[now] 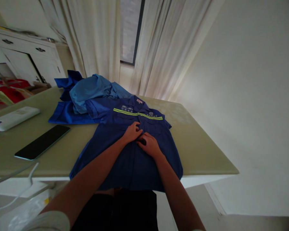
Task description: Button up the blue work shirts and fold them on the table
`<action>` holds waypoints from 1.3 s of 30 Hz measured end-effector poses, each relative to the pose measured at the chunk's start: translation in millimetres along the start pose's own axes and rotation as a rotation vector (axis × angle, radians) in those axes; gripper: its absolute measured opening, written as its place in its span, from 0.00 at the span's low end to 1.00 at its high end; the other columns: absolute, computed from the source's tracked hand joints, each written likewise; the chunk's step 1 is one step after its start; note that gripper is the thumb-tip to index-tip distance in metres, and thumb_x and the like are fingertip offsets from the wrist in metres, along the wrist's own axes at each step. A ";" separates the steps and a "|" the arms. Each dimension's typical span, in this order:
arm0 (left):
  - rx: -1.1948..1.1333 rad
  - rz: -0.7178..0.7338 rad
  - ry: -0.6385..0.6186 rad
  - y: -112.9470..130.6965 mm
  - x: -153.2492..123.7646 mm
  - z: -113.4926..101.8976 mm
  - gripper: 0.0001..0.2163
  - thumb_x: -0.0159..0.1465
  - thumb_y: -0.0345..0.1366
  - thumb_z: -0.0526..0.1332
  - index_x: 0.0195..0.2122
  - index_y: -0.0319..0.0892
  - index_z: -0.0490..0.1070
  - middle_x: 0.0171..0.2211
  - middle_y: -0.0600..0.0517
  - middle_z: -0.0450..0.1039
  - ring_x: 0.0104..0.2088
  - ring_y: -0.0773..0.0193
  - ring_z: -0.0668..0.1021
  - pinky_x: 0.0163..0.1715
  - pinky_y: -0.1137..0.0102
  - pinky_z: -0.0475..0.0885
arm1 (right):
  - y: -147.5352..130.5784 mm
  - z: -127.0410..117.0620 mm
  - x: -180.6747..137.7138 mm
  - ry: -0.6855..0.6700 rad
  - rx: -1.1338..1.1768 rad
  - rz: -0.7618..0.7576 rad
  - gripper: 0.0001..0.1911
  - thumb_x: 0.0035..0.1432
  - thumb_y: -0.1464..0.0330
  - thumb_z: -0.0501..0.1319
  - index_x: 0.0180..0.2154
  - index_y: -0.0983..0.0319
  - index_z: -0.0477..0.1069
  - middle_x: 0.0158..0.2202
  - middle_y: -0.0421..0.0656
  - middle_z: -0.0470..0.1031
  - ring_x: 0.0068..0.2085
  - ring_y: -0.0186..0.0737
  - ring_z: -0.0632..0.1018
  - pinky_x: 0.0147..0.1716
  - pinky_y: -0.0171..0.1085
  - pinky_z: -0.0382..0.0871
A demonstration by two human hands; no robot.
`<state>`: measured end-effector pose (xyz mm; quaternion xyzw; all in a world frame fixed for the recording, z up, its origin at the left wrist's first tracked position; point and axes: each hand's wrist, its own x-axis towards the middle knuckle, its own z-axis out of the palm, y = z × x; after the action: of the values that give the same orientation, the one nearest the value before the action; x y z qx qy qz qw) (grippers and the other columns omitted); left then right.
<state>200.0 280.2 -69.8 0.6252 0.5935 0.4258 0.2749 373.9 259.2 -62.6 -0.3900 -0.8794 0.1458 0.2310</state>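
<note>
The left hand [133,132] and the right hand [149,144] meet near the middle of the frame, over the front placket of a navy short-sleeved shirt [133,163]. Fingers and thumbs curl inward at the cloth, the two hands close together; whether either one actually pinches an edge or a button is too small to tell.

The shirt lies face up, collar [136,103] toward the top of the frame, hem hanging slightly past the near table edge at lower centre. It looks light and limp, a woven cloth that would probably crease and slide rather than resist, with nothing fragile about it. The placket and collar are likely its firmer parts; the placket edges seem best for fingertips, the shoulders or hem corners for shifting the whole piece.

Above and left of it, a light-blue garment [93,91] lies heaped with a brighter blue garment [67,113]. A phone [42,142] and a white device [16,118] lie farther left on the greenish table [202,154]. Pale curtains [93,38] hang at the top.
</note>
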 end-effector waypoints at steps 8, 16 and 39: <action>-0.288 -0.079 -0.017 -2.6 -0.1 -6.4 0.24 0.64 0.36 0.65 0.60 0.40 0.64 0.29 0.56 0.78 0.25 0.65 0.79 0.29 0.70 0.74 | 3.2 3.7 1.3 0.119 -0.014 0.061 0.05 0.67 0.68 0.62 0.38 0.60 0.77 0.35 0.41 0.76 0.35 0.36 0.75 0.38 0.35 0.65; -0.217 0.158 -0.034 -6.9 -3.0 -3.1 0.20 0.63 0.35 0.63 0.57 0.41 0.69 0.24 0.59 0.73 0.25 0.65 0.75 0.29 0.71 0.68 | 9.4 2.8 3.3 0.153 0.084 0.062 0.04 0.65 0.67 0.65 0.37 0.60 0.78 0.33 0.41 0.77 0.33 0.37 0.75 0.36 0.35 0.66; -0.408 0.016 0.092 -1.7 -0.3 3.0 0.19 0.72 0.37 0.55 0.62 0.41 0.65 0.30 0.54 0.75 0.23 0.66 0.75 0.28 0.70 0.72 | 2.4 -0.7 2.0 0.416 0.070 0.106 0.15 0.68 0.55 0.60 0.37 0.60 0.74 0.33 0.43 0.76 0.32 0.39 0.75 0.35 0.37 0.68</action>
<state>201.7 280.6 -72.8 0.5411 0.5018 0.5676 0.3652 374.5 262.3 -62.5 -0.4492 -0.7852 0.1046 0.4131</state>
